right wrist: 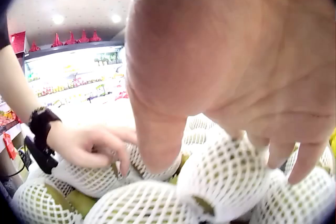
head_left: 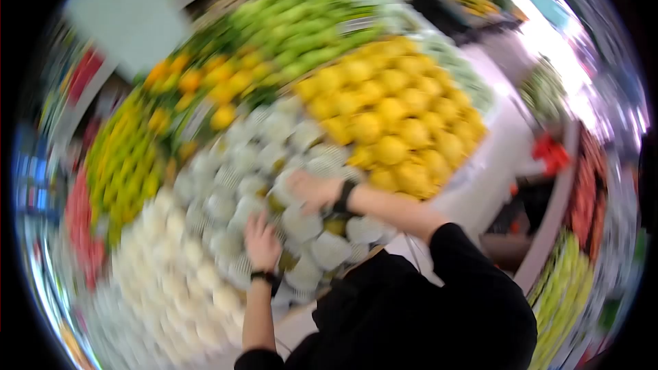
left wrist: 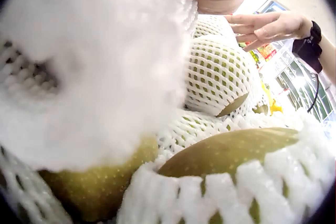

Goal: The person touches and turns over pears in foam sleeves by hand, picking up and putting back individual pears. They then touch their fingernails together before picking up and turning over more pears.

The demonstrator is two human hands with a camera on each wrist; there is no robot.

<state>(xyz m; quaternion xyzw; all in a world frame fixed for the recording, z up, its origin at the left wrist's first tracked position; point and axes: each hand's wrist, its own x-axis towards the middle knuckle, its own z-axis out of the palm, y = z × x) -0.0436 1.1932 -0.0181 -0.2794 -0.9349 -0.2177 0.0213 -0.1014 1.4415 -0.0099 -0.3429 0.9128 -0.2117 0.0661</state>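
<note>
Green speckled fruits in white foam net sleeves [head_left: 329, 250] are heaped in front of me, and both hands are over them. In the head view my left hand [head_left: 263, 241] lies on the near side of the heap with its fingers spread. The right wrist view shows that left hand [right wrist: 89, 145] with loosely bent fingers on a netted fruit [right wrist: 92, 176]. My right hand [head_left: 314, 190] is farther back on the heap; its fingers look fairly straight in the left wrist view. Its palm hangs over a netted fruit [right wrist: 226, 176], the thumb to one side. A sleeve fills much of the left wrist view.
Yellow fruits [head_left: 391, 113] are piled behind to the right, pale round ones [head_left: 168, 267] to the left. Oranges [head_left: 190, 81] and green fruits [head_left: 295, 27] lie at the back. A white ledge [head_left: 473, 178] runs along the right, with a red bag [head_left: 550, 154] beyond.
</note>
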